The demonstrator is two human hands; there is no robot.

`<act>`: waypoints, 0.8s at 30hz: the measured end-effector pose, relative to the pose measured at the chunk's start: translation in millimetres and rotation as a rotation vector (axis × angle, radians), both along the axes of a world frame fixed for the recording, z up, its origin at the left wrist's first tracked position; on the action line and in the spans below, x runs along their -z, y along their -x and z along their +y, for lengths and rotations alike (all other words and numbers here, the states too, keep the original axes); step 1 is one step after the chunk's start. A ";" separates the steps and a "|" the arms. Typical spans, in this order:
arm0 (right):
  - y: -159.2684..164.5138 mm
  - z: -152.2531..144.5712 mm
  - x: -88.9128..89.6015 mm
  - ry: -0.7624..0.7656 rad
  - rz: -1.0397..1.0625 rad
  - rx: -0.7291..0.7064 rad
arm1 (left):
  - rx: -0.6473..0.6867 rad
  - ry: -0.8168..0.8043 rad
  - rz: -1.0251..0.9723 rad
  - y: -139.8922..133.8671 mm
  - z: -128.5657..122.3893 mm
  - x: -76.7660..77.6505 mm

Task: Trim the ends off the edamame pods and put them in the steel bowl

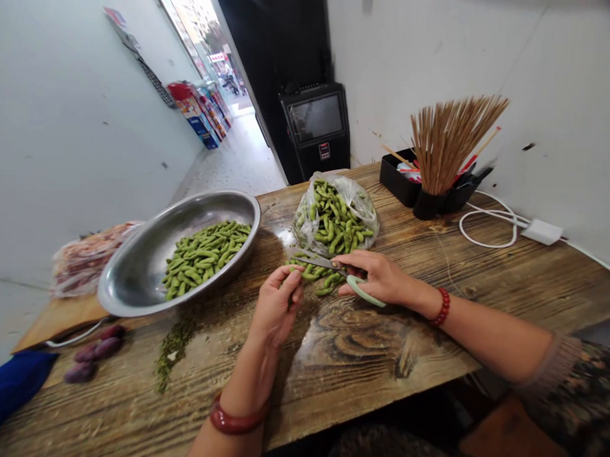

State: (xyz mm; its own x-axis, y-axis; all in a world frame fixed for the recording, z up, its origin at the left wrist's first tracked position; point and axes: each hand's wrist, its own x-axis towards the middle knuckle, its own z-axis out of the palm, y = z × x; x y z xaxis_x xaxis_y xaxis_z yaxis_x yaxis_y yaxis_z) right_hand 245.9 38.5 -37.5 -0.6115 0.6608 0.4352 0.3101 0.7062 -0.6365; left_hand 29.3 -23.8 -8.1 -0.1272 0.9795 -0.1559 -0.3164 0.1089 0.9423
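Note:
My right hand (371, 276) is closed around the green handles of a pair of scissors (363, 291), whose blades point left toward my other hand. Pinched between the thumb and fingers of my left hand (278, 301) is a green edamame pod (297, 268), mostly hidden by the fingers. The blade tips are close to that pod; whether they touch it I cannot tell. Just beyond my hands, a clear plastic bag (367, 203) lies open, with edamame pods (334, 217) inside and some spilling out in front. More pods (206, 257) lie in a wide metal basin (136, 264) to the left.
Green trimmings (172, 353) lie below the basin, near several purple, onion-like vegetables (95, 352). Bagged meat (88, 259) sits far left beside a blue cloth (20, 382). At right stand wooden skewers (452, 143), a black box (399, 180) and a white cable with an adapter (542, 231).

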 end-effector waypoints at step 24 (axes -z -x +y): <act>-0.8 -8.6 -5.2 -0.118 -0.033 -0.030 | 0.076 0.025 -0.208 -8.9 -0.2 2.9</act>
